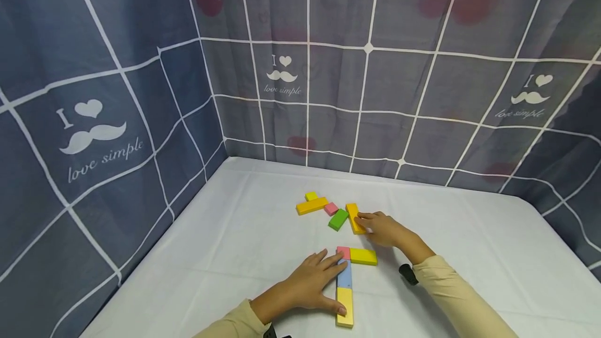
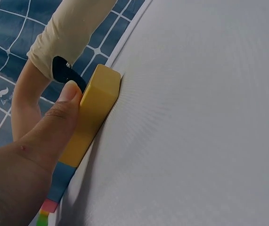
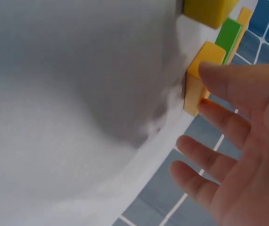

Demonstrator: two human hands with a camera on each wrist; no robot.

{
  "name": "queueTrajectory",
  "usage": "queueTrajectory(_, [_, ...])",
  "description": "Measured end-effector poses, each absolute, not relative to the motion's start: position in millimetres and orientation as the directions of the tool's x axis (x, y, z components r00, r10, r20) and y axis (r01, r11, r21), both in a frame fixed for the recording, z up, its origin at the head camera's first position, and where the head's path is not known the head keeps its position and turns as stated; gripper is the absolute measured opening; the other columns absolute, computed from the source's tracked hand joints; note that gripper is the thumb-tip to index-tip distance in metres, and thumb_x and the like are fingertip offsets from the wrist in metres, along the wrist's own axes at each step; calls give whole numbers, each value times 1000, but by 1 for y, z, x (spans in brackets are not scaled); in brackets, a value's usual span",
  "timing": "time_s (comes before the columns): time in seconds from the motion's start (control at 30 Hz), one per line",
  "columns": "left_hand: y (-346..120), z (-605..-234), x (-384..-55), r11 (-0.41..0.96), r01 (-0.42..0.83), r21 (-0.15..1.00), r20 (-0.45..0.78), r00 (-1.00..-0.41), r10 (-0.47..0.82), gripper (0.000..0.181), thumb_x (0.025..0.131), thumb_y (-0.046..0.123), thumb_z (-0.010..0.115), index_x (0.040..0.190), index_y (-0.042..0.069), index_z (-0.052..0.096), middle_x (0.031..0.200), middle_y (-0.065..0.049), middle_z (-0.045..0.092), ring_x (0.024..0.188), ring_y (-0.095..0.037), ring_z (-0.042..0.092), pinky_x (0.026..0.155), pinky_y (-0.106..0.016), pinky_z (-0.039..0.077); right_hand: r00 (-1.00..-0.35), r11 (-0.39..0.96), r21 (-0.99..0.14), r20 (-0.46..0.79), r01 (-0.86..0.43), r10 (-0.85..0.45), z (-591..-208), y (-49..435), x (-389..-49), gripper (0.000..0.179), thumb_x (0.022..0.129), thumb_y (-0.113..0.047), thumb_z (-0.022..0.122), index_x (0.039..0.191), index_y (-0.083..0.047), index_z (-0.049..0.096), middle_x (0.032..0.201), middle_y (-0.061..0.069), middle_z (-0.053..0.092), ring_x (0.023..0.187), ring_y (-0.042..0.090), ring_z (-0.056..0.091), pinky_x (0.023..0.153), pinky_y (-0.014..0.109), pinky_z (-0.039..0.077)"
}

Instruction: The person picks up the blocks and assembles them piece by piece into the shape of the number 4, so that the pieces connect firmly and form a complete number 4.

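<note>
My left hand (image 1: 312, 280) lies spread over a line of blocks. Its fingers rest by the pink block (image 1: 343, 250) and blue block (image 1: 344, 275), and its thumb touches the long yellow block (image 2: 94, 110). A lime-yellow block (image 1: 363, 256) sticks out to the right from the pink one. Farther back, my right hand (image 1: 387, 230) holds an orange block (image 3: 205, 59) lightly between thumb and index finger. Its other fingers (image 3: 202, 157) are extended off the block. Whether this block still lies on the cloth, I cannot tell.
Left of the orange block lie a green block (image 1: 338, 220), a small pink block (image 1: 331, 208), another long orange block (image 1: 312, 206) and a small yellow block (image 1: 311, 196). White cloth (image 1: 225, 233) covers the table. Grey checked curtains (image 1: 333, 77) hang along the back and left.
</note>
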State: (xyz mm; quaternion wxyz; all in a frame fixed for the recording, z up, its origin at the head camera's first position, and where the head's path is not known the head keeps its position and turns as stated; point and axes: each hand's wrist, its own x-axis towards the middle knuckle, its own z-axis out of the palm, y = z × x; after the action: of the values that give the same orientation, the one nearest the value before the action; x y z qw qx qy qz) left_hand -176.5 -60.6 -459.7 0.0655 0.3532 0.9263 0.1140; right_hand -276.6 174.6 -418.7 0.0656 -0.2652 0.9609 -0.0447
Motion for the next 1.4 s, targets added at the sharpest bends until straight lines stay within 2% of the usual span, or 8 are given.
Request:
queueTrajectory(0.37, [-61, -460, -177, 722, 643, 255, -36, -740, 671, 91, 75, 71, 60, 149, 26, 30, 156, 4, 29, 142, -32, 30, 114, -46, 29, -834, 842, -77, -112, -534, -540, -417, 164, -271, 43, 88, -14, 62, 130, -7, 57, 135, 14, 54, 112, 38, 53, 94, 52, 47])
queueTrajectory(0.73, [-62, -462, -178, 717, 651, 249, -20, -737, 675, 91, 75, 71, 59, 149, 26, 30, 155, 3, 30, 141, -33, 31, 113, -46, 30, -797, 797, 11, -12, -603, -603, -416, 154, -264, 30, 88, -13, 64, 116, -5, 66, 119, 14, 63, 99, 35, 58, 86, 47, 51])
queueTrajectory(0.93, [-62, -461, -177, 722, 647, 245, -31, -739, 673, 91, 75, 71, 58, 149, 26, 30, 156, 4, 29, 142, -33, 30, 113, -46, 30, -800, 800, -28, -18, -599, -600, -417, 152, -263, 30, 88, -13, 64, 118, -6, 66, 118, 14, 63, 97, 34, 59, 86, 46, 52])
queueTrajectory(1.07, [-61, -461, -178, 712, 658, 244, -19, -731, 682, 90, 76, 70, 58, 149, 25, 30, 155, 3, 30, 141, -33, 31, 113, -46, 30, -771, 770, -48, -5, -636, -637, -417, 150, -260, 30, 89, -13, 63, 118, -7, 67, 116, 13, 63, 95, 32, 59, 85, 45, 52])
queueTrajectory(1.4, [-61, -459, -179, 707, 660, 255, -20, -727, 686, 91, 76, 70, 59, 149, 25, 29, 155, 1, 31, 141, -34, 30, 113, -46, 29, -706, 709, 1, 85, -706, -703, -417, 146, -253, 25, 87, -10, 64, 112, -8, 70, 108, 11, 65, 87, 30, 59, 79, 40, 53])
